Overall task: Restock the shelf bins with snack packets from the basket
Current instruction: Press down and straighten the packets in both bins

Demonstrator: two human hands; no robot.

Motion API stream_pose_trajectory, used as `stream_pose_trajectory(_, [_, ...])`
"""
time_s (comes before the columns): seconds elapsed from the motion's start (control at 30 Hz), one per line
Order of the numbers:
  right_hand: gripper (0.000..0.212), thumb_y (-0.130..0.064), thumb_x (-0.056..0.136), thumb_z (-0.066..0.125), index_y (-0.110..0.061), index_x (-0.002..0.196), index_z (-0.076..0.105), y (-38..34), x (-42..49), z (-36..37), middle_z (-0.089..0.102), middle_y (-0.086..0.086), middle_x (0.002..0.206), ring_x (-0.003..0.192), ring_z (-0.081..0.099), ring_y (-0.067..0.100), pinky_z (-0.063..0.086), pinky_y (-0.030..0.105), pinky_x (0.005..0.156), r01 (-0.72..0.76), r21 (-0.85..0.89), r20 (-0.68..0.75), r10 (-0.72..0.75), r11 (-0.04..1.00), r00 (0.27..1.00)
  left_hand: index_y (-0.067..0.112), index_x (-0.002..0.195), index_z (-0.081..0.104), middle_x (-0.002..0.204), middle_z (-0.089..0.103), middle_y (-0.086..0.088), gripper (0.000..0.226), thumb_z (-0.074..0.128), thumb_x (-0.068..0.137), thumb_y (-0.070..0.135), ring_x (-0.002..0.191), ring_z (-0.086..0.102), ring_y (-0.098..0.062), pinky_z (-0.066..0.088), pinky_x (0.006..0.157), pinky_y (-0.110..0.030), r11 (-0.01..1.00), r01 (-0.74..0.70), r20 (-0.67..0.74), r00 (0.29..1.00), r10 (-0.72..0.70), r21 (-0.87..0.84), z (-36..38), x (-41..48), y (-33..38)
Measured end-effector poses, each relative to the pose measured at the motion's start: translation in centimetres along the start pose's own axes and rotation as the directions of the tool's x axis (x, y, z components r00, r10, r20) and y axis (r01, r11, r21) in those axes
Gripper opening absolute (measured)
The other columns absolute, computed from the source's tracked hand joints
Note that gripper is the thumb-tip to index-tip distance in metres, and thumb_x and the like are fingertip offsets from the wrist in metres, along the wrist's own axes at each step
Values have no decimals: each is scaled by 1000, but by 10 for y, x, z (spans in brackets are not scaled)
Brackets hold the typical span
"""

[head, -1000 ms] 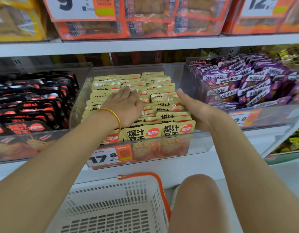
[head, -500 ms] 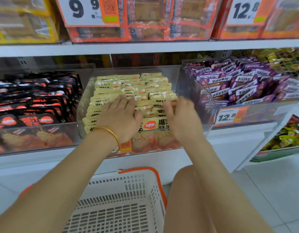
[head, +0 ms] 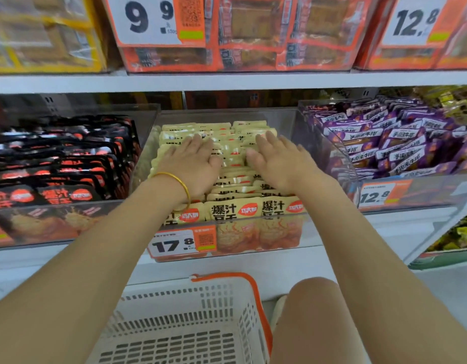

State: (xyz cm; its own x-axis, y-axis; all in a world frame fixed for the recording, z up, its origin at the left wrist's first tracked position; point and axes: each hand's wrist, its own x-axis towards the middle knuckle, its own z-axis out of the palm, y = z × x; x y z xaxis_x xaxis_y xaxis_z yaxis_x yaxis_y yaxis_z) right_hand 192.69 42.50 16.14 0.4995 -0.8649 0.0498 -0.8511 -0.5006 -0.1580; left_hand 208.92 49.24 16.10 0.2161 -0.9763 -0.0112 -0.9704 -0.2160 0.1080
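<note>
Both flat, fingers (head: 198,143) spread straight: left hand (head: 193,165) and right hand (head: 281,164) press packets (head: 233,207) under them in the bin (head: 284,112); tidying step I guess; basket (head: 190,321) looks empty, so refill next.

Left hand (head: 193,164) and right hand (head: 279,164) lie side by side on packets (head: 232,210) in the middle bin (head: 286,120). The basket (head: 174,296) sits below the shelf (head: 253,267).

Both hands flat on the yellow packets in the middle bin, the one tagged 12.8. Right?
Not quite. The head view shows the middle bin carries a 17.8 price tag, not 12.8. The left hand and right hand do lie flat on its yellow packets.
</note>
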Motion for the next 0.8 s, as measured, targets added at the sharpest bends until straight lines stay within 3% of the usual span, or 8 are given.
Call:
stream_pose_trajectory(0.13, [71,-62,94,10,-21,152,11,-6,14,7,2,3,160,147,3,27,9,56,115,-7,-87,140,19,996,990,20,151,-2,159,-10,-2,55,9,101,38,145,-9,-14,-1,119,-37,1000,-6,93,996,4,27,2,13,-7])
stream_pose_trajectory(0.27, [65,-61,95,9,-30,152,3,-17,35,-2,-5,-1,160,147,-5,27,3,59,115,9,-80,54,-4,997,999,22,152,-1,159,-10,-3,55,10,100,39,145,-11,-16,-4,119,-38,1000,26,32,999,-26,16,0,33,-16])
stream_pose_trajectory(0.4, [68,-63,94,7,-29,152,4,-26,49,6,-3,0,160,147,-3,28,3,59,115,60,-131,182,-35,990,983,20,152,0,159,-10,-2,58,10,100,41,146,-9,-16,-2,118,-38,998,47,100,994,-50,38,-5,44,-19])
stream_pose_trajectory(0.53, [67,-61,96,9,-25,153,4,-25,74,-3,-2,0,160,147,-2,27,4,58,115,38,-154,46,-31,987,998,16,152,0,159,-8,-5,59,10,99,42,146,-6,-18,-1,118,-40,996,69,43,996,-72,64,-7,60,-27])
stream_pose_trajectory(0.67, [66,-62,95,9,-30,152,7,-30,84,14,-6,-2,160,147,-7,26,3,58,115,60,-109,163,-42,992,986,16,151,0,159,-8,-4,60,11,100,43,146,-6,-17,-1,119,-38,996,64,78,995,-68,57,-1,60,-31])
stream_pose_trajectory(0.8, [64,-62,95,10,-32,152,9,-31,83,6,-4,-2,160,147,-5,26,4,59,115,63,-96,126,-50,993,991,16,151,0,159,-8,-4,60,12,99,44,146,-7,-16,-1,119,-37,995,94,59,994,-97,42,-5,57,-36])
